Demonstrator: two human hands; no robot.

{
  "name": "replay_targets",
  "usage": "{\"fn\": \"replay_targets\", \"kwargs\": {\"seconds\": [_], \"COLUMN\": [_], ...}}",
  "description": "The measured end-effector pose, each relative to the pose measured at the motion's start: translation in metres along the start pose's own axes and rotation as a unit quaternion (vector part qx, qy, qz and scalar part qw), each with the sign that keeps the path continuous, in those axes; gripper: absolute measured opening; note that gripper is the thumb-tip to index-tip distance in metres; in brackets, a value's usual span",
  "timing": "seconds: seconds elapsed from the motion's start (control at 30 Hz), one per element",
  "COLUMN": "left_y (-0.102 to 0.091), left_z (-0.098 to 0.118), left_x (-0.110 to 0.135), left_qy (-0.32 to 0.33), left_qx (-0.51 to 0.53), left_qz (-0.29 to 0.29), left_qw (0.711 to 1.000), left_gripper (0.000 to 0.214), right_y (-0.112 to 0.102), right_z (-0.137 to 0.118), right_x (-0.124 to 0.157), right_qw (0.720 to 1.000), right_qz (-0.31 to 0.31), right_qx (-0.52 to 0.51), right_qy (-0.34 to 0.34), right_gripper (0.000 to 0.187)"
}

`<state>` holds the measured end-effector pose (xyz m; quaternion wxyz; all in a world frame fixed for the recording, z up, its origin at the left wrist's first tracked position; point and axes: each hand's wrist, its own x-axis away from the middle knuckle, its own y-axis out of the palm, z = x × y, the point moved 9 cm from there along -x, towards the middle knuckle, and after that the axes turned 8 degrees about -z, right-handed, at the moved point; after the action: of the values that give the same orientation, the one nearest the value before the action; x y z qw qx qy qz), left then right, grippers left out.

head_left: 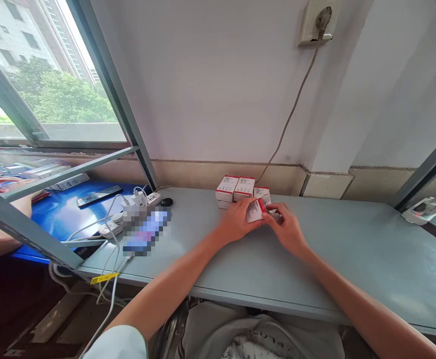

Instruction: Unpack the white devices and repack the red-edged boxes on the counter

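Note:
A small white box with a red edge (254, 211) is tilted between my two hands, just above the grey table (199, 259). My left hand (237, 219) is closed round its left side. At the box's right side, my right hand (285, 227) pinches it between thumb and fingers. Right behind my hands, several similar white boxes (227, 184) with red edges stand in a stacked group near the wall. Part of the group is hidden by my hands and the held box.
Left on the table lie a pixelated phone (146, 234), a power strip (153, 198), white cables (113, 289) and a black mouse-like object (166, 202). Another person's arm (1, 229) rests beyond the metal frame (27, 234). A white device (425, 209) sits far right. A cord (295, 107) hangs from the wall socket.

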<state>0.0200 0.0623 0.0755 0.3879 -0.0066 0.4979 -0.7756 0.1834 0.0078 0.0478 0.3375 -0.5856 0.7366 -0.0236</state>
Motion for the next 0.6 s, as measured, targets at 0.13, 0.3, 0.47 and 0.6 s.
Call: {"fn": "replay_targets", "kwargs": {"seconds": [0.13, 0.3, 0.47, 0.6], "left_y": [0.0007, 0.0011, 0.002, 0.0018], "left_z": [-0.0015, -0.0024, -0.005, -0.0067], "left_x": [-0.0003, -0.0003, -0.0006, -0.0003], "left_qy": [0.001, 0.002, -0.007, -0.013], "left_qx": [-0.002, -0.009, -0.019, -0.025], "left_qz": [0.002, 0.003, 0.006, 0.011], "left_qw": [1.0, 1.0, 1.0, 1.0], "left_gripper": [0.069, 0.069, 0.071, 0.071], "right_y": [0.001, 0.0024, 0.003, 0.003], "right_z": [0.0009, 0.0036, 0.0053, 0.0037], "right_x": [0.0002, 0.0001, 0.0011, 0.0025], "right_qw": [1.0, 0.998, 0.997, 0.995], "right_qz": [0.002, 0.002, -0.006, -0.006], "right_qx": [-0.014, -0.055, -0.074, -0.093], "right_qy": [0.004, 0.013, 0.029, 0.042], "right_gripper": [0.049, 0.048, 0.048, 0.049]}}
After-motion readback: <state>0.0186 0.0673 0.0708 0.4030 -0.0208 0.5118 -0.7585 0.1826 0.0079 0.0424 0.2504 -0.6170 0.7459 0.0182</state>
